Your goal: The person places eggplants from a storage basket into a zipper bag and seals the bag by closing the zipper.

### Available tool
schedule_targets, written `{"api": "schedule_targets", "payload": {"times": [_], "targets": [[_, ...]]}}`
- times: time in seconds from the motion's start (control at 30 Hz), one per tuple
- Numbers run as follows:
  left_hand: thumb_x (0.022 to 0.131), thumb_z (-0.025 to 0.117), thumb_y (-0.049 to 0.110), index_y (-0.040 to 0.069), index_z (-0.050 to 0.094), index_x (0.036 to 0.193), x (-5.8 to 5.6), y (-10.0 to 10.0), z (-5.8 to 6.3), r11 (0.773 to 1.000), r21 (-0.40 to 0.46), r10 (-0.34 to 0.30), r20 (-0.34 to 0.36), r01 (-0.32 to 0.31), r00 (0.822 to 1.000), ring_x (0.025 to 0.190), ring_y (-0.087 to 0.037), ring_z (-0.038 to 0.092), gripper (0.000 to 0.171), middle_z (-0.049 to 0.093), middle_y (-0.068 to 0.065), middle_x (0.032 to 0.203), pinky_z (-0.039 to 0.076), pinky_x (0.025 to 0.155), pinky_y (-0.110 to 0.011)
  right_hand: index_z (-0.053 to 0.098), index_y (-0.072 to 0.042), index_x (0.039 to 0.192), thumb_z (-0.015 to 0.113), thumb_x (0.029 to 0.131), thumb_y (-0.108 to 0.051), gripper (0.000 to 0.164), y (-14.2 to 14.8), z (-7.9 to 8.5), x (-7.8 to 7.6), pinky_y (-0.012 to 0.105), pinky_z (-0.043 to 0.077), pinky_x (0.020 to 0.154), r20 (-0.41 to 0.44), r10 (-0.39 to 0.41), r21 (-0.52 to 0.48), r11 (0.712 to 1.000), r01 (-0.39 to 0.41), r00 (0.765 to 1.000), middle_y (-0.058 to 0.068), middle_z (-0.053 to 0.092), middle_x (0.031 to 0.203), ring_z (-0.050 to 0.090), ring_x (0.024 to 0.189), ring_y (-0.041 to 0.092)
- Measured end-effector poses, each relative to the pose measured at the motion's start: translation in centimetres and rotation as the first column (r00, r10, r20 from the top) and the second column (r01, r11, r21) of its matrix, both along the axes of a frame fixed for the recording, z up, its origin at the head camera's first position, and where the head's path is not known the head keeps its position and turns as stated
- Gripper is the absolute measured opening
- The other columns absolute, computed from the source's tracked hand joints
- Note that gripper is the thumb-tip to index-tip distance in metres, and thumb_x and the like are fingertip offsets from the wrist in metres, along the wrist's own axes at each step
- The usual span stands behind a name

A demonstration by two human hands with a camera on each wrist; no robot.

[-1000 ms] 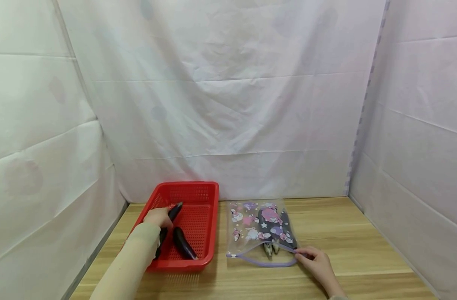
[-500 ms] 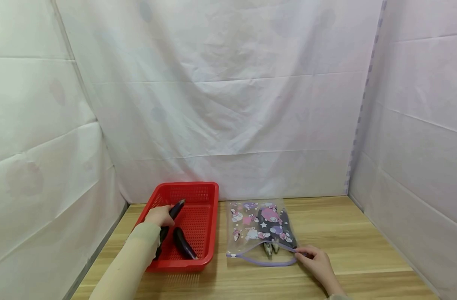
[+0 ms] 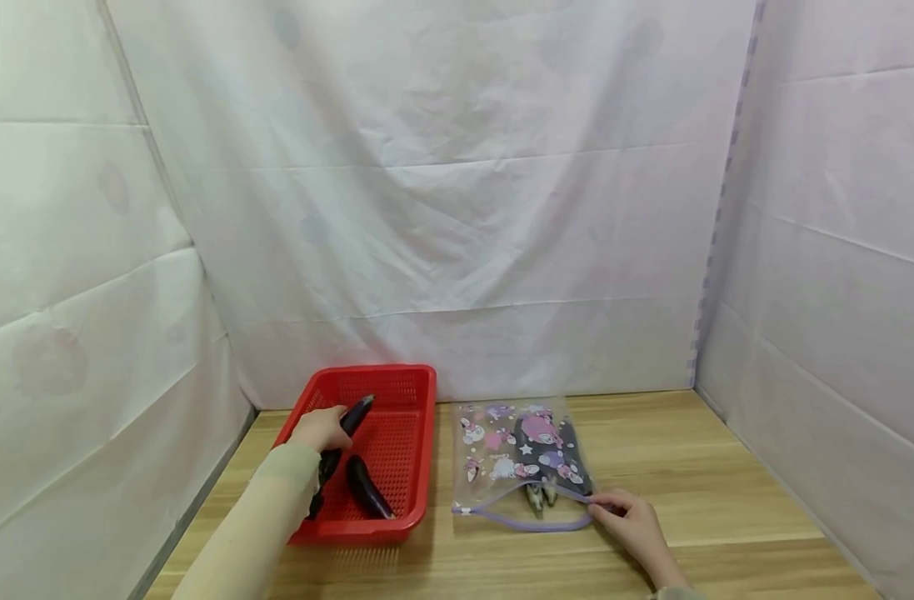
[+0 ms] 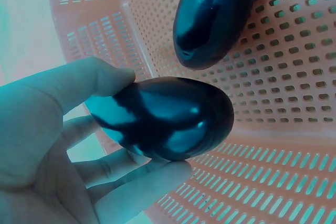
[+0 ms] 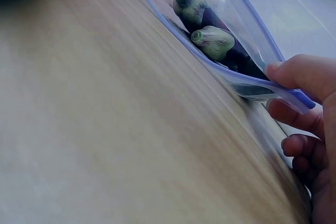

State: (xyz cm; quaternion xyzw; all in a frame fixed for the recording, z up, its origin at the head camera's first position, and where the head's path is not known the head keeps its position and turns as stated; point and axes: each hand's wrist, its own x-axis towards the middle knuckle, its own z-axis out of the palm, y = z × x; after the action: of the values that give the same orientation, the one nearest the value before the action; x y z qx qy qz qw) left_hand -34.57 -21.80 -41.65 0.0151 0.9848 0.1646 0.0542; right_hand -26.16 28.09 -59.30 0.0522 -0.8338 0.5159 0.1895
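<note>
One eggplant in curled fingers of L hand, rim of zip bag pinched betw. thumb & forefinger of R hand, 2nd eggplant near L fingers, red basket below, 2 bagged eggplants near R fingertips, wood table under both.

Right hand in close, thumb and finger pinching the clear bag at 1 end of its blue-violet rim. The mouth gapes; inside, 2 dark eggplants lie together, green stems showing! Wood-grained tabletop stretches alongside.
</note>
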Motion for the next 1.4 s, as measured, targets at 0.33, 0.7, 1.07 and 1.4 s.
{"api": "schedule_targets", "payload": {"times": [0.33, 0.7, 1.07, 1.4], "targets": [[0.077, 0.072, 0.011, 0.000, 0.046, 0.141, 0.7, 0.4, 0.7, 0.999, 0.039, -0.020, 0.008, 0.019, 1.000, 0.084, -0.031, 0.055, 0.071, 0.059, -0.023, 0.117, 0.049, 0.069, -0.044, 0.077, -0.011, 0.083, 0.081, 0.074, -0.005, 0.011, -0.3, 0.4, 0.3, 0.023, 0.041, 0.058, 0.014, -0.016, -0.030, 0.999, 0.017, 1.000, -0.006, 0.062, 0.074, 0.049, 0.063, 0.006], [0.078, 0.073, 0.015, 0.002, 0.048, 0.140, 0.9, 0.6, 1.1, 0.999, 0.033, -0.036, 0.000, 0.036, 0.999, 0.086, -0.031, 0.055, 0.068, 0.059, -0.022, 0.116, 0.050, 0.070, -0.046, 0.077, -0.010, 0.082, 0.080, 0.074, -0.004, 0.011, -0.3, 0.1, 0.2, 0.024, 0.041, 0.058, 0.005, -0.027, -0.017, 0.999, 0.027, 1.000, -0.006, 0.063, 0.074, 0.049, 0.064, 0.006], [0.078, 0.074, 0.014, 0.003, 0.046, 0.142, 1.1, 1.3, 1.6, 0.995, 0.087, -0.043, 0.009, 0.042, 0.999, 0.092, -0.033, 0.056, 0.071, 0.058, -0.022, 0.121, 0.051, 0.073, -0.048, 0.077, -0.009, 0.084, 0.081, 0.074, -0.005, 0.011, 0.0, 0.0, 0.0, 0.023, 0.041, 0.059, 0.022, -0.038, -0.001, 0.999, 0.038, 0.999, -0.006, 0.062, 0.072, 0.049, 0.063, 0.005], [0.077, 0.075, 0.013, 0.004, 0.048, 0.141, 1.5, 1.6, 2.0, 0.992, 0.117, -0.048, 0.013, 0.046, 0.999, 0.086, -0.031, 0.058, 0.070, 0.060, -0.019, 0.115, 0.053, 0.069, -0.046, 0.077, -0.011, 0.084, 0.081, 0.075, -0.005, 0.011, 0.0, 0.1, 0.0, 0.023, 0.041, 0.059, 0.020, -0.039, 0.016, 0.999, 0.039, 0.999, -0.007, 0.061, 0.073, 0.048, 0.064, 0.004]]}}
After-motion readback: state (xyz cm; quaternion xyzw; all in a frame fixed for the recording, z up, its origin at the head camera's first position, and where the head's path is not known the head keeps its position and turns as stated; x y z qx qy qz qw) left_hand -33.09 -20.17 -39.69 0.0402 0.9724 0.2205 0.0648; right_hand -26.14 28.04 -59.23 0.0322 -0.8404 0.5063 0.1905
